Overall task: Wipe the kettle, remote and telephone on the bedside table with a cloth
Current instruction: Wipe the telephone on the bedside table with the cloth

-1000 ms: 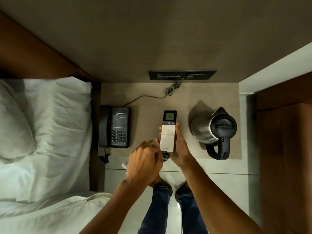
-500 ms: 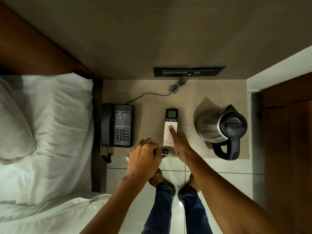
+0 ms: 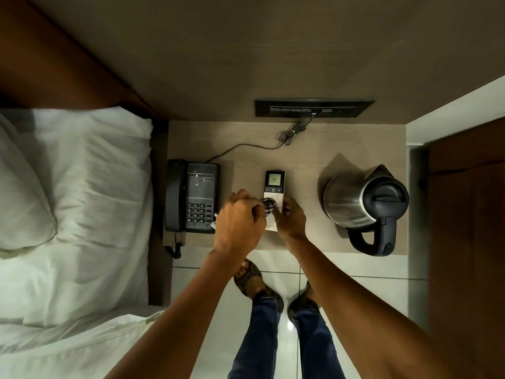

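Observation:
A white remote (image 3: 274,187) with a lit display lies flat in the middle of the bedside table (image 3: 306,157). My left hand (image 3: 240,220) is shut on a dark checked cloth (image 3: 268,205) and presses it onto the remote's middle. My right hand (image 3: 291,220) rests on the remote's lower right side and holds it against the table. A black telephone (image 3: 192,196) sits at the table's left. A steel kettle (image 3: 366,206) with a black lid and handle stands at the right.
A white pillow and bed (image 3: 76,201) lie to the left. A black switch panel (image 3: 314,108) on the wall has a cord running to the telephone. A brown door (image 3: 470,228) is at the right. My sandalled feet stand on the tiled floor (image 3: 273,263).
The remote went from held up in my right hand to lying flat on the table. My left hand moved forward from the table's front edge and brought the cloth onto the remote.

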A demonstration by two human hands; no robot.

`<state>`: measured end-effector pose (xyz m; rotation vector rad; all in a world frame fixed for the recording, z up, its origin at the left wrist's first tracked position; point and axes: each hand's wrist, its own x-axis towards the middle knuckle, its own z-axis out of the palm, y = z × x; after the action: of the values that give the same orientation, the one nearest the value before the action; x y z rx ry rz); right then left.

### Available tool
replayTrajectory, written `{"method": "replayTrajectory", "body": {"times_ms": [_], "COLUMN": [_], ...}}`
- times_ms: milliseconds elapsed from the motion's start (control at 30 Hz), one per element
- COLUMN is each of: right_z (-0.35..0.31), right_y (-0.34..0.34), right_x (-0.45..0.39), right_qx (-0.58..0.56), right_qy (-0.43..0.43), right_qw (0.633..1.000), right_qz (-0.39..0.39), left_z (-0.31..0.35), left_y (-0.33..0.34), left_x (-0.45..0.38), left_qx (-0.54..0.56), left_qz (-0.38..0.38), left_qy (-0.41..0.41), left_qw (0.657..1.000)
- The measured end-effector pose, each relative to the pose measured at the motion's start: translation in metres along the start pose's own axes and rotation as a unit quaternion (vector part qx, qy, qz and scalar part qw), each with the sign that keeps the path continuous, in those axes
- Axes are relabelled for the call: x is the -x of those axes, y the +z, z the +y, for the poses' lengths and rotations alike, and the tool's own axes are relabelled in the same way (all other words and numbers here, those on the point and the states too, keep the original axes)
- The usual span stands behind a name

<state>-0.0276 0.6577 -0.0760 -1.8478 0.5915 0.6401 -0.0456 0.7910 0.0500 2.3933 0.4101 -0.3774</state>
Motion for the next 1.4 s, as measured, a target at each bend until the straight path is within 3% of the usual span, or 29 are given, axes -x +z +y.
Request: {"method": "replayTrajectory", "body": {"times_ms": [167, 267, 433, 567, 800, 1000, 1100, 1233, 1400], "right_z": [0.001, -0.005, -0.029, -0.058, -0.073, -0.073, -0.077, -0.078, -0.08], "right_y": [-0.006, -0.005, 0.022, 0.065, 0.132, 0.125, 0.124, 0.124, 0.118], "right_x": [0.007, 0.02, 0.029, 0.023, 0.01, 0.003, 0.006, 0.008, 0.006], "right_qx": [0.054, 0.009, -0.008, 0.001, -0.029, 0.031, 0.0, -0.071, -0.005], "right_qy": [-0.046, -0.079, -0.104, -0.082, -0.054, -0.062, -0.036, -0.008, -0.032], "right_qw": [0.996, 0.994, 0.991, 0.973, 0.984, 0.983, 0.984, 0.981, 0.977], "right_qz": [0.06, 0.077, -0.083, -0.215, -0.169, -0.168, -0.174, -0.178, -0.212], "left_z": [-0.009, -0.019, -0.059, -0.098, -0.126, -0.144, -0.143, -0.124, -0.13], "left_y": [-0.003, -0.009, -0.03, -0.049, -0.027, -0.023, -0.031, -0.04, -0.017], "left_x": [-0.006, -0.004, -0.01, -0.034, -0.07, 0.008, 0.012, -0.058, -0.034], "left_qx": [0.008, 0.031, 0.088, 0.034, -0.117, -0.089, -0.07, -0.087, -0.132], "left_qz": [0.013, 0.029, 0.095, 0.148, 0.049, 0.01, 0.018, 0.079, 0.024], "left_qy": [0.009, 0.007, -0.071, -0.105, -0.033, -0.04, -0.037, -0.015, -0.021], "left_qw": [1.0, 0.999, 0.989, 0.983, 0.991, 0.995, 0.997, 0.993, 0.991]}}
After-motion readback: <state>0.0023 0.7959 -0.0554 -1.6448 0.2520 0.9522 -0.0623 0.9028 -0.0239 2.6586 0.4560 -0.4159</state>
